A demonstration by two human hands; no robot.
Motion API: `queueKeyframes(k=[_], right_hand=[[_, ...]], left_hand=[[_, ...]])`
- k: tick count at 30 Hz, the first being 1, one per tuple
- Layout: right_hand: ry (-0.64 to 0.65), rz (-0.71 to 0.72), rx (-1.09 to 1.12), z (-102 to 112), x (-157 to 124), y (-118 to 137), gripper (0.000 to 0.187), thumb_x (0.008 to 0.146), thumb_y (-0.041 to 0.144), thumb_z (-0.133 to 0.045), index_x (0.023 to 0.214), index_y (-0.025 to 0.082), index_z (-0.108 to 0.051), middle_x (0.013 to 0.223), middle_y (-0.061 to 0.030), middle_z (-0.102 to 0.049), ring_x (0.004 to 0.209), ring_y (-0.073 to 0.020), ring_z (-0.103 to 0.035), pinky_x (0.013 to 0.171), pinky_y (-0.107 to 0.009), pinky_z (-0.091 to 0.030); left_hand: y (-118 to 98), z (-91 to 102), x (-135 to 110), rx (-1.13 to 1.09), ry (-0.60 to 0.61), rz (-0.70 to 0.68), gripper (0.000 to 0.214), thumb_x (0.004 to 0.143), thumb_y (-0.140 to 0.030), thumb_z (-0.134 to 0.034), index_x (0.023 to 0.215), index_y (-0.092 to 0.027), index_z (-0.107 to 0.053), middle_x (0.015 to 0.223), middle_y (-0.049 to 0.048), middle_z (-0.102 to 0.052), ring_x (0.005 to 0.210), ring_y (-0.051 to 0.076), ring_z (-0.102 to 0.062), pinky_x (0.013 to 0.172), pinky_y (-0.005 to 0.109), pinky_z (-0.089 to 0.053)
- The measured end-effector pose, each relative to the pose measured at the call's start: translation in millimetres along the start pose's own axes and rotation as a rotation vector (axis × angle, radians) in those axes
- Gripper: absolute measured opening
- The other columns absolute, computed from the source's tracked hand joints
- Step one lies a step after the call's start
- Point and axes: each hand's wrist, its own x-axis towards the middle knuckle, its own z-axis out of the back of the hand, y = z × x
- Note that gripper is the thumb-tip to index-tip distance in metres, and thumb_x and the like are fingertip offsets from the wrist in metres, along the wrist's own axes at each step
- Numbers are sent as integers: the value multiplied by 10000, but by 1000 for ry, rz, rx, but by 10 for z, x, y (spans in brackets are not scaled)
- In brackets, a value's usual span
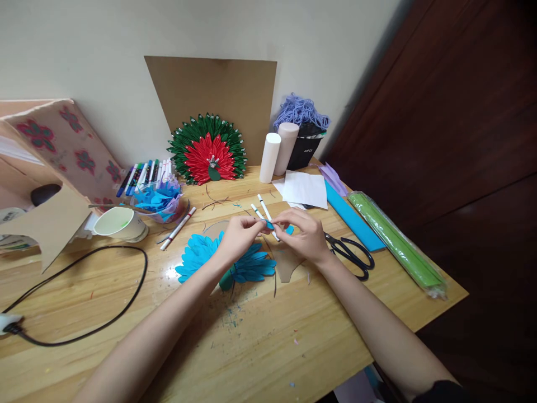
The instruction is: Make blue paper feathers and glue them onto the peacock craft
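Note:
My left hand (240,234) and my right hand (302,235) meet above the wooden table (268,336), fingers pinched together on a small blue paper piece (269,225). Right below them lies a fan of blue paper petals (201,257) on a brown cardboard shape (289,266). Two white pens (264,208) lie just beyond my fingers.
Black scissors (350,254) lie right of my right hand, then a blue paper strip (352,218) and a green paper pack (394,243). A paper cup (119,224), a bowl of blue petals (161,200), markers (142,173) and a black cable (84,330) sit left. A red-green paper peacock (208,150) leans at the back.

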Motion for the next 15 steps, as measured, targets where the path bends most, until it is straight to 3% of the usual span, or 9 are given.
queueKeyframes(k=[7,11,15], right_hand=[[43,103,-47,-3,-18,-10,153,769,151,-545,860,233,-637,817,-36,-665,761,-175,-603,726,-340,-485],[-9,-43,71,-18,-10,28,135,764,177,-561,858,230,-642,832,-35,-648,682,-151,-590,624,-304,-503],[-56,-243,264,-42,8,39,101,750,231,-591,830,196,-641,793,-36,-622,650,-135,-581,567,-270,-505]], left_hand=[[-2,8,1,-35,-10,63,251,706,-334,-598,725,-107,-703,694,87,-700,714,178,-645,663,247,-481],[-15,-1,-14,-7,-37,-18,254,730,-336,-587,740,-112,-707,689,72,-698,695,167,-636,640,233,-467],[-31,-21,-59,91,-77,-207,268,769,-349,-560,785,-130,-713,724,61,-697,704,163,-623,635,228,-453]])
